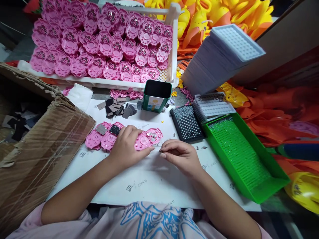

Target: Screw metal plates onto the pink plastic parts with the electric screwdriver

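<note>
My left hand [127, 141] rests over a row of pink plastic shells, its fingers curled on the rightmost pink shell [147, 139], which has small metal pieces at its far end. Two more pink shells [94, 138] lie to the left; on one sits a grey flat piece [101, 129], on the other a black flat piece [115, 129]. My right hand [181, 156] is just right of the rightmost shell, thumb and forefinger pinched together. Between those fingertips is something small and dark, too tiny to name.
A white crate [174, 49] of stacked pink shells stands behind. Loose flat pieces [117, 107] lie beside a green tin [157, 99]. On the right are a black perforated tray [187, 124], a green tray [249, 159] and tall stacked white trays [219, 59]. A cardboard box [47, 149] borders the left.
</note>
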`<state>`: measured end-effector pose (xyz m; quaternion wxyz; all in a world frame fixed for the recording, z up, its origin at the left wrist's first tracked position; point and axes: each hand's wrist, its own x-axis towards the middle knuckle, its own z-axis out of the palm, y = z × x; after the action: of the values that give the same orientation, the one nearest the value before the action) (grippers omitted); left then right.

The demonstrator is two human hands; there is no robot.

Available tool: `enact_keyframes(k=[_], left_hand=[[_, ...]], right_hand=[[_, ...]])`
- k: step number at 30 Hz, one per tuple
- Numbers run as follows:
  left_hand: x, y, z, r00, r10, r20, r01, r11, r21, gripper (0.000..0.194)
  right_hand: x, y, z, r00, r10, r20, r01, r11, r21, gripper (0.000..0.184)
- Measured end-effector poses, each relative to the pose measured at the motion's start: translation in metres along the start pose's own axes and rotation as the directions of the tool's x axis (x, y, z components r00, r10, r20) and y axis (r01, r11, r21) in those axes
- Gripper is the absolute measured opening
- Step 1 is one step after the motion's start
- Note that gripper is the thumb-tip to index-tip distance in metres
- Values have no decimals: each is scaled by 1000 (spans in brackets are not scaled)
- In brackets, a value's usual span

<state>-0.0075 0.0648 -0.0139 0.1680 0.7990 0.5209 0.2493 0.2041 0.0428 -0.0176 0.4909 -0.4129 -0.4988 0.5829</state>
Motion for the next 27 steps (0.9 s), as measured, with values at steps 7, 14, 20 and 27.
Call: enact_keyframes(k=[7, 14, 20, 27], left_hand=[[0, 0, -1, 999, 37, -4, -37, 999, 15, 40], [0, 2, -2, 999, 44, 9, -44, 999, 25, 40], [0, 3, -2, 993, 119, 9, -120, 992, 33, 46], [-2, 5, -1, 976, 216, 30, -218, 969, 117, 44]], right_hand=[[0, 2, 0, 999, -48, 9, 49, 994, -97, 10], [1, -3, -2, 990, -131, 49, 139, 958, -252, 7], [1, -8, -11, 971, -216, 101, 238, 875, -422, 14], [2, -7, -10, 956, -249, 157, 293, 758, -583, 20]])
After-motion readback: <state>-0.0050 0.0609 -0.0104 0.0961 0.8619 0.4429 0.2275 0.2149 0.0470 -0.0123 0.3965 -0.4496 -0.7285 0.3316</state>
